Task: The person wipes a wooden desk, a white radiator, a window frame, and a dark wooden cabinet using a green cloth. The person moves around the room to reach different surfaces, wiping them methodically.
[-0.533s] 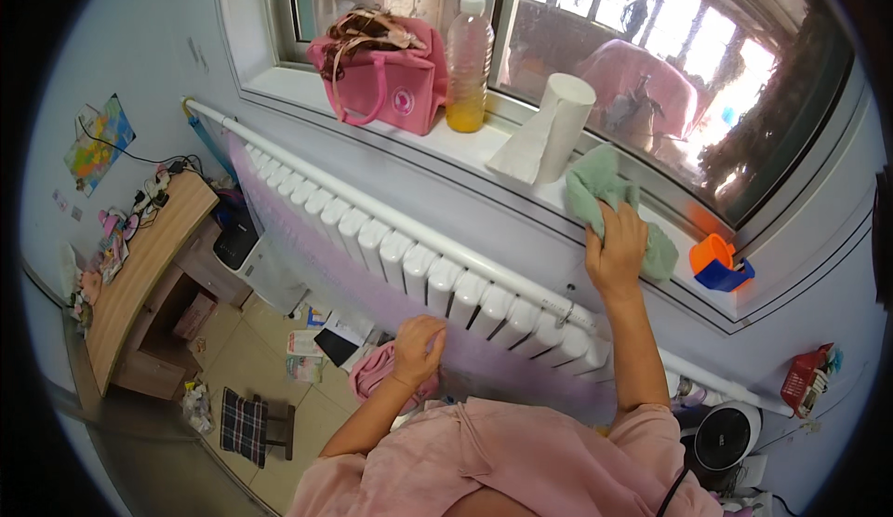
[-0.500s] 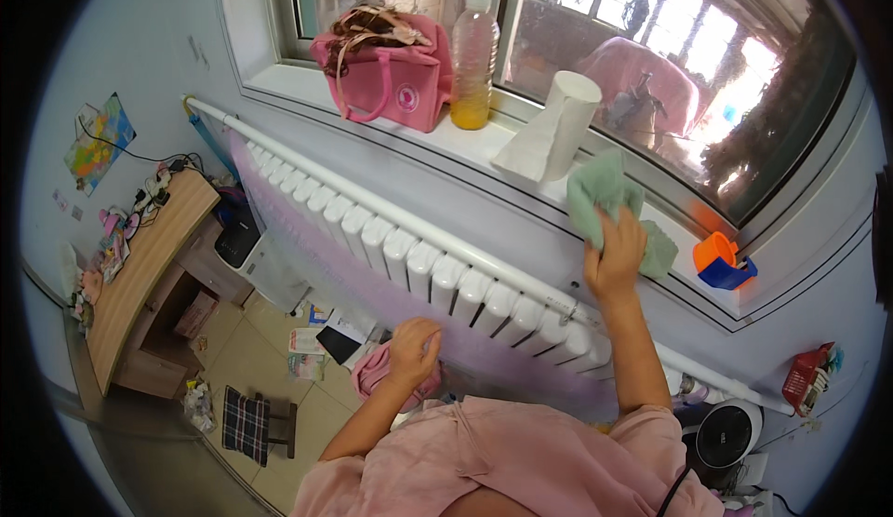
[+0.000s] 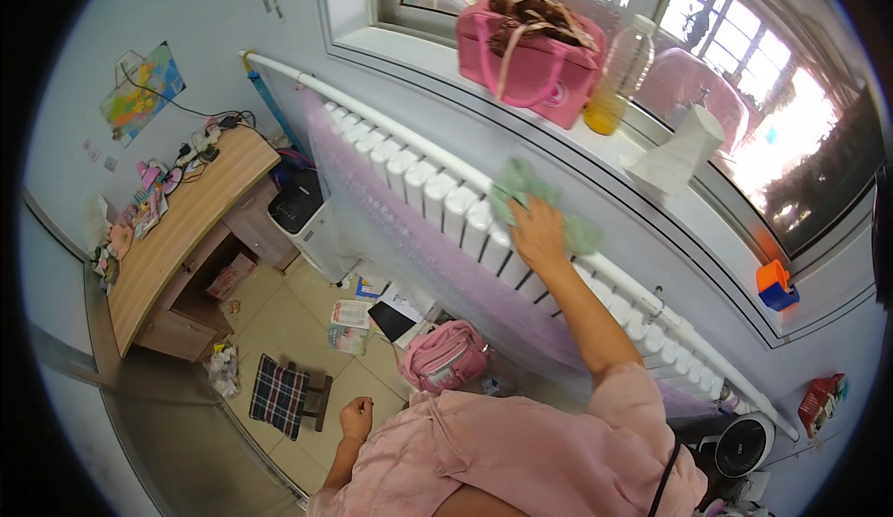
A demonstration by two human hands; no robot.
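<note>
My right hand (image 3: 541, 236) presses a light green cloth (image 3: 521, 180) onto the white pipe (image 3: 419, 156) above the radiator (image 3: 456, 202). The fingers are bent over the cloth, and its loose end hangs along the pipe beside my wrist. Low in front of my body, my left hand (image 3: 355, 418) is held with its fingers curled in, and nothing shows in it. A pink backpack (image 3: 446, 356) rests on the floor between my left hand and the radiator.
On the windowsill stand a pink handbag (image 3: 530, 66), a bottle of yellow liquid (image 3: 619, 80), a paper roll (image 3: 684, 149) and an orange-and-blue holder (image 3: 777, 286). A plaid-covered stool (image 3: 279, 396), a desk (image 3: 186, 228) and a printer (image 3: 312, 219) are at the left. A round black-and-white device (image 3: 744, 444) sits at the lower right.
My right hand has brought the cloth from the windowsill down and left onto the radiator pipe. My left hand has drawn back toward my body. The whole view has shifted.
</note>
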